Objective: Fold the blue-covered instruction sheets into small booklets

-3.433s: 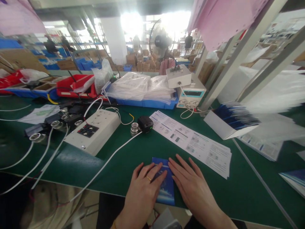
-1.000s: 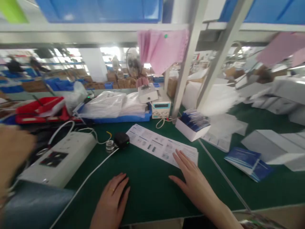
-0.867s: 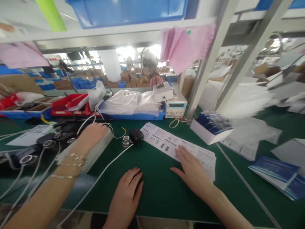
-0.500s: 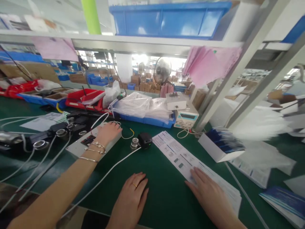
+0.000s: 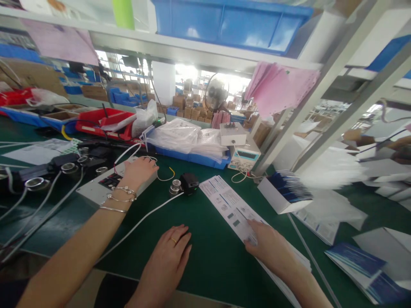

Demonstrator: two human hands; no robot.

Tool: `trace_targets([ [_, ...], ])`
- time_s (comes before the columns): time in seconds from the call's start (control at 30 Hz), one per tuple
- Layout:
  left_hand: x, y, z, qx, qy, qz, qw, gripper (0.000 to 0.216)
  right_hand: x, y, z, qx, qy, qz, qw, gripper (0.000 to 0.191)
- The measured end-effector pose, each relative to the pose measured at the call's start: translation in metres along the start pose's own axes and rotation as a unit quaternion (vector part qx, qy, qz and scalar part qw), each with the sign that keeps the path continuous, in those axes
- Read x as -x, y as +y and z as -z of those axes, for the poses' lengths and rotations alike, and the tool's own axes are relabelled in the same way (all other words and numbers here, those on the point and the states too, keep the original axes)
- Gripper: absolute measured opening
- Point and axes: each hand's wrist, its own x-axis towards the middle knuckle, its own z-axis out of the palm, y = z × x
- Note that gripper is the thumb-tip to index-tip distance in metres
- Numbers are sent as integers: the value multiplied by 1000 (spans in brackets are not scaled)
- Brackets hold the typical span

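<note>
hands flat on the green worktop

the left hand point(image 5: 167, 261) lay palm down on the bare worktop point(image 5: 208, 239), fingers spread, holding nothing. the right hand point(image 5: 269, 250) pressed flat on the printed instruction sheet point(image 5: 229, 205), fingers extended, gripping nothing. farther left, a co-worker's hand point(image 5: 138, 171) with bracelets rested on the white control box point(image 5: 105, 188).

A matt green table mat point(image 5: 212, 239) bears a printed paper leaflet point(image 5: 231, 207) and a shiny metal fitting point(image 5: 175, 187).

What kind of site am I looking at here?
Most likely a factory packing or test bench: a green work mat, a small bench power supply, printed instruction sheets under the right hand, and blue bins on racking overhead.
</note>
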Motion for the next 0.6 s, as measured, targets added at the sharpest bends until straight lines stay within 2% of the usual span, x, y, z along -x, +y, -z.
trace_targets([
  [0.17, 3, -5, -3, 54, 3, 28, 998, 30, -4, -26, 13, 15, -75, -44, 996, 52],
  [0.3, 4, -8, -4, 63, 4, 28, 998, 31, -4, -27, 13, 22, -85, -68, 994, 62],
  [0.37, 4, -8, -5, 65, 7, 29, 997, 32, -4, -22, 12, 13, -74, -73, 995, 55],
  [0.5, 3, -8, -4, 70, 13, 28, 997, 32, -1, -6, 9, -24, -42, -67, 997, 28],
  [0.6, 2, -7, -2, 74, 15, 27, 997, 31, 4, 9, 7, -57, -3, -63, 996, 27],
])
